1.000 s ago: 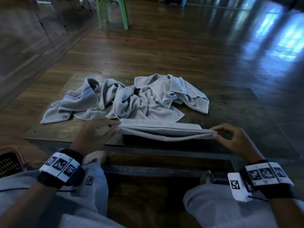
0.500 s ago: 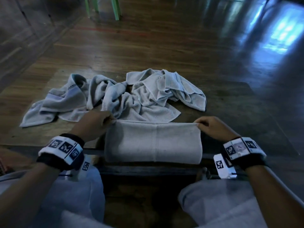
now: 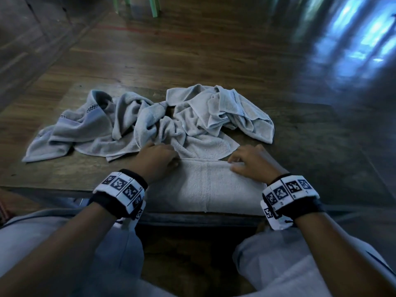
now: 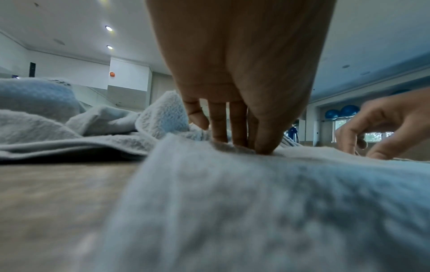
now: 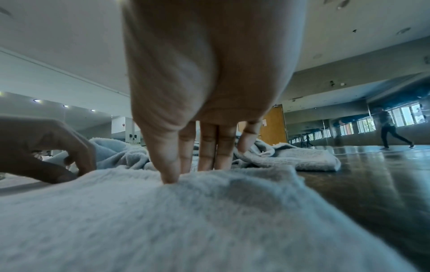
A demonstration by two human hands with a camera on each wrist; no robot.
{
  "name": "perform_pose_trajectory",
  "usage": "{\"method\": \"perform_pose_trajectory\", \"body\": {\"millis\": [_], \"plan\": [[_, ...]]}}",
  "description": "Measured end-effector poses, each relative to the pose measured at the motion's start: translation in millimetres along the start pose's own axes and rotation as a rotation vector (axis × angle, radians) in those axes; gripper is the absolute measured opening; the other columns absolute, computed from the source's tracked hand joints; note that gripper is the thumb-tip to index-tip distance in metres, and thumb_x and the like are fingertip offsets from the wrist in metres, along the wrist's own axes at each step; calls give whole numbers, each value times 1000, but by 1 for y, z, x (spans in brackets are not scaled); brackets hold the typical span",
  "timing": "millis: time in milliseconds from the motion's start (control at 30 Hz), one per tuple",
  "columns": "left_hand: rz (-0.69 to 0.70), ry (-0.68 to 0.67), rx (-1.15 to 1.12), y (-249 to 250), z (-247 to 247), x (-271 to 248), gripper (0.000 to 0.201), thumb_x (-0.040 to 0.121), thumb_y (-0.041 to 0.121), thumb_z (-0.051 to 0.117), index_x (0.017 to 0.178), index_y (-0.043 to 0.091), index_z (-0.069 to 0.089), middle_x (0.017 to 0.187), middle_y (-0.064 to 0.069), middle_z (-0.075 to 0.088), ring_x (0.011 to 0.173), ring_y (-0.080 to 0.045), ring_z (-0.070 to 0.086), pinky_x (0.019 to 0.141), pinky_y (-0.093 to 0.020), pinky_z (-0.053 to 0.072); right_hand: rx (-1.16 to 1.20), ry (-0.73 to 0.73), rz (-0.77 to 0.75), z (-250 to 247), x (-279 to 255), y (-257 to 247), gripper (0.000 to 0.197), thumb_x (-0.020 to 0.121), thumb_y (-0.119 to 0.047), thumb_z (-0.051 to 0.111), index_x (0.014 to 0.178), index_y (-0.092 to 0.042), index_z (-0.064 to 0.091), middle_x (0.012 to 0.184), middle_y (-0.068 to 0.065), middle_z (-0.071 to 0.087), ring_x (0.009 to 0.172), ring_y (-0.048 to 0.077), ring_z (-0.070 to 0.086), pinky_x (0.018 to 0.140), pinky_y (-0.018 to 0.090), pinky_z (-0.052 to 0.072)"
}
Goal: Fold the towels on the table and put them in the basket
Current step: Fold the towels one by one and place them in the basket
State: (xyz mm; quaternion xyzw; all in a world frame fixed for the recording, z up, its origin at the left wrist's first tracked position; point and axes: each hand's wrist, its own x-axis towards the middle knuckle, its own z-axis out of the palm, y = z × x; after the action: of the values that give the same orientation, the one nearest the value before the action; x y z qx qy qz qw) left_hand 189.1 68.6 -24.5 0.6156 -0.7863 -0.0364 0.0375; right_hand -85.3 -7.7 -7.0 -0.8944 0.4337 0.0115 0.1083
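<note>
Both hands, left hand [image 3: 157,160] and right hand [image 3: 251,162], rest on the folded towel [image 3: 205,187]; crumpled towels [image 3: 150,123] lie at 12 o'clock.

Glossy dark wooden plank floor [image 3: 214,50] reflected window light. Green plastic chair legs [image 3: 154,6] stood beyond. White ceiling with recessed round spotlights [image 4: 108,28]. Blue exercise balls [image 4: 342,111] near windows.

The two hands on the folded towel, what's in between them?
Only the folded towel lies between the left hand and right hand; the head view shows nothing else there.
</note>
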Motion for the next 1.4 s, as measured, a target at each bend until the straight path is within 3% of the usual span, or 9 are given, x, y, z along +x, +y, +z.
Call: {"method": "perform_pose_trajectory", "body": {"millis": [200, 433, 600, 867, 967, 1067, 1233, 1300, 1400], "plan": [[-45, 16, 16, 3, -3, 4, 14, 91, 27, 53, 88, 20, 64, 93, 7, 67, 90, -18, 61, 83, -31, 31, 33, 28, 4, 0, 1, 0, 9, 87, -31, 59, 88, -24, 63, 93, -9, 66, 87, 10, 61, 93, 38, 39], [-82, 55, -16, 1, -1, 4, 8, 92, 27, 49, 91, 22, 55, 83, 3, 68, 74, -21, 61, 87, -32, 34, 114, 65, 41, -1, -4, 4, 8, 88, -29, 56, 91, -21, 56, 84, -4, 69, 77, 15, 64, 88, 33, 43], [-103, 63, -45, -1, 2, 1, 8, 90, 23, 52, 90, 22, 60, 94, 6, 66, 86, -18, 60, 88, -33, 34, -52, 63, 93, 8, 2, 5, 5, 89, -26, 52, 89, -25, 57, 89, -7, 66, 84, 14, 59, 90, 36, 30], [-226, 101, -32, -28, -7, -29, 8, 85, 21, 60, 89, 21, 67, 96, 2, 68, 96, -23, 60, 87, -40, 35, -125, 71, 274, 0, -28, 34, 10, 89, -36, 53, 93, -29, 59, 102, -7, 62, 99, 14, 54, 89, 38, 29], [-201, 162, 68, -16, -4, -41, 15, 86, 16, 59, 100, 14, 64, 108, -8, 62, 103, -30, 58, 90, -44, 37, -219, 193, 213, 10, -41, 23, 20, 90, -29, 50, 108, -24, 58, 109, -1, 60, 101, 18, 53, 87, 37, 34], [-136, 65, -28, 20, 2, -56, 45, 82, 22, 64, 125, 15, 53, 134, -9, 50, 125, -31, 45, 103, -45, 31, -104, 271, 63, 26, -54, -12, 34, 90, -31, 51, 122, -19, 53, 120, 2, 59, 108, 18, 53, 93, 37, 38], [-202, -85, -116, 64, 28, -61, 77, 84, 64, 7, 148, 23, 21, 157, -3, 18, 145, -29, 11, 115, -48, 14, -66, 56, 71, 57, -56, -52, 59, 92, -52, 18, 145, -26, 23, 154, 3, 25, 141, 21, 24, 109, 44, 25], [-263, -103, -154, 61, 31, -50, 85, 79, 71, 0, 148, 26, 17, 159, -1, 11, 146, -27, 4, 117, -47, 8, -73, 31, 125, 62, -51, -59, 64, 89, -54, 7, 147, -28, 17, 157, 3, 15, 144, 23, 16, 111, 45, 20], [-279, -91, -126, 48, 31, -33, 90, 75, 75, -1, 148, 25, 17, 159, 0, 11, 146, -26, 4, 117, -48, 7, -42, 39, 141, 62, -40, -67, 56, 96, -50, 17, 148, -29, 15, 159, 2, 8, 145, 22, 10, 113, 44, 15]]}}
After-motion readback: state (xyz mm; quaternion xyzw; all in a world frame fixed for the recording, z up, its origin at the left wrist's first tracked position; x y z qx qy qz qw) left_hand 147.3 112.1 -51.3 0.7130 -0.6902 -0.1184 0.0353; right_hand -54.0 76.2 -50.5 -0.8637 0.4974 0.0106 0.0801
